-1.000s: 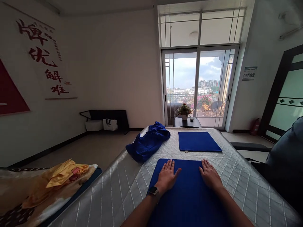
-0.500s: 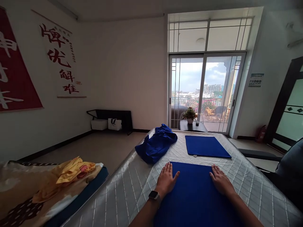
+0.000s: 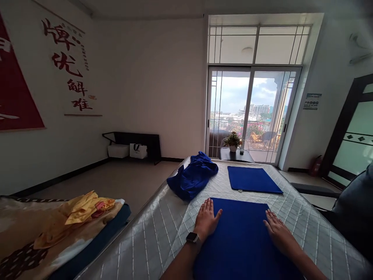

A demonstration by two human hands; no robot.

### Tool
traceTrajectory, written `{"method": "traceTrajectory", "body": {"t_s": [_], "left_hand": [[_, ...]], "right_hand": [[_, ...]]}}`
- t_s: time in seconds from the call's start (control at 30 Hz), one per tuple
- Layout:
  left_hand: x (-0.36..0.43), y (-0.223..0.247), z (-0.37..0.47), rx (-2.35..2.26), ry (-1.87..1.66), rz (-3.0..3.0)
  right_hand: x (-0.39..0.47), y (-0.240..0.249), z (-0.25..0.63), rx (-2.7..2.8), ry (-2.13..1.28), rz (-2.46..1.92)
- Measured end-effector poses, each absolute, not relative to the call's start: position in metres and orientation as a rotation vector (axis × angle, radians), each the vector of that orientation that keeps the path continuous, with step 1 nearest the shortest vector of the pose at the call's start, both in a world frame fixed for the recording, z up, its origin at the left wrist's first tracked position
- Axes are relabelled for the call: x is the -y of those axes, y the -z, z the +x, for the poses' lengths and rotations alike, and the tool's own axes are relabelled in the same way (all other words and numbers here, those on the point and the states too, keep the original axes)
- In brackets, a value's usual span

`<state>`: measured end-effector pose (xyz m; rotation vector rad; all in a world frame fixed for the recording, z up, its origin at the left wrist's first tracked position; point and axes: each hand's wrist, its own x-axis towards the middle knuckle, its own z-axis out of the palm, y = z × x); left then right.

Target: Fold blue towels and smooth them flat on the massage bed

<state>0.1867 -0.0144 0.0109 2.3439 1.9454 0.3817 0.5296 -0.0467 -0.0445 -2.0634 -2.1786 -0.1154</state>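
A blue cloth (image 3: 239,237) lies flat in front of me on the silver quilted mattress (image 3: 151,233). My left hand (image 3: 206,218) rests flat along its left edge, fingers stretched forward and thumb on the fabric; a watch is on that wrist. Along the right edge lies my right hand (image 3: 278,229), also flat with the fingers extended. Beyond them, a second blue cloth (image 3: 253,179) is spread as a flat rectangle with a small pale tag at its near edge. To its left sits a crumpled blue cloth (image 3: 192,177) in a loose heap.
A lower bed with patterned bedding (image 3: 64,249) and a bunched yellow cloth (image 3: 87,208) stands to the left. Past the mattress are a small dark table with a potted plant (image 3: 233,142) and a sliding glass door (image 3: 247,112). A dark seat (image 3: 354,202) is at the right.
My right hand has shifted slightly to the right along the cloth's edge. The left hand stays nearly in place. The camera view has shifted slightly.
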Motion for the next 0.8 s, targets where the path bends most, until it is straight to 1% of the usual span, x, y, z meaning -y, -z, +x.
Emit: {"method": "traceTrajectory", "body": {"t_s": [0.17, 0.4, 0.57, 0.67, 0.73, 0.8], "left_hand": [[0.011, -0.007, 0.186, -1.938, -0.402, 2.373], [0.006, -0.002, 0.183, -1.936, -0.403, 2.422], [0.010, -0.013, 0.192, -1.965, -0.442, 2.499], [0.024, -0.021, 0.225, -1.806, -0.433, 2.602], [0.039, -0.023, 0.258, -1.608, -0.408, 2.657], [0.055, -0.020, 0.295, -1.409, -0.456, 2.700]], "right_hand": [[0.063, 0.052, 0.526, 2.172, 0.101, -2.039], [0.067, 0.033, 0.516, 2.159, -0.007, -2.117], [0.069, 0.027, 0.511, 2.137, -0.060, -2.147], [0.071, 0.024, 0.509, 2.105, -0.107, -2.152], [0.072, 0.022, 0.509, 2.101, -0.113, -2.141], [0.073, 0.022, 0.510, 2.111, -0.098, -2.129]]}}
